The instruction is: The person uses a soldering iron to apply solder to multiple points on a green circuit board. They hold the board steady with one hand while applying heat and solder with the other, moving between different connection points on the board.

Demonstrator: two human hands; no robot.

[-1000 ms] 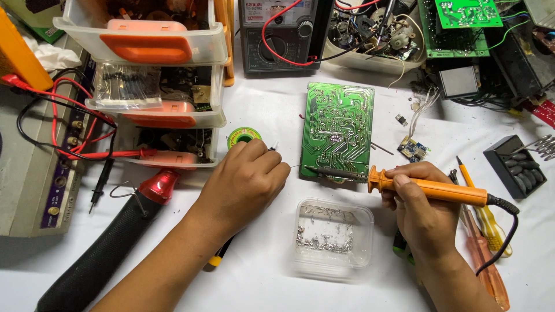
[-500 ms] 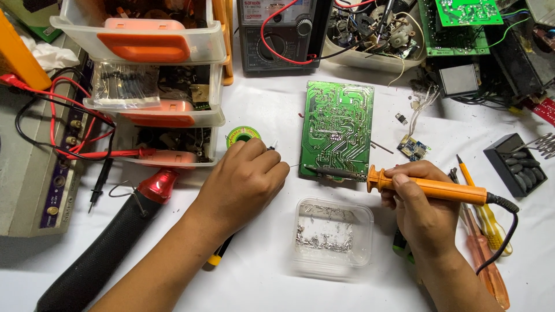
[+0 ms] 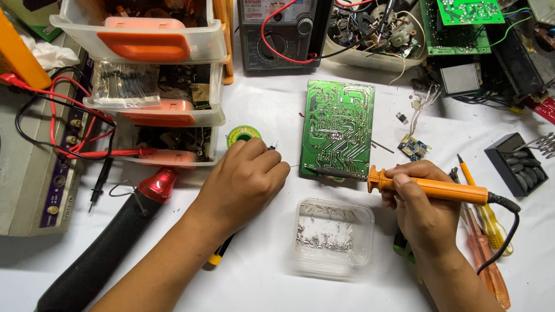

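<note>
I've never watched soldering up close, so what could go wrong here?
The soldering iron in the right hand has its tip at the green circuit board's lower edge; the left hand sits close, so a slip might burn its fingers. The iron's cord trails over the screwdrivers and could snag.

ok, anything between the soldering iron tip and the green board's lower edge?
Nothing visible. The right hand holds the orange soldering iron, and its dark tip already lies on the lower edge of the green circuit board. The left hand holds thin solder wire beside that edge. The clear plastic container sits below, apart.
</note>
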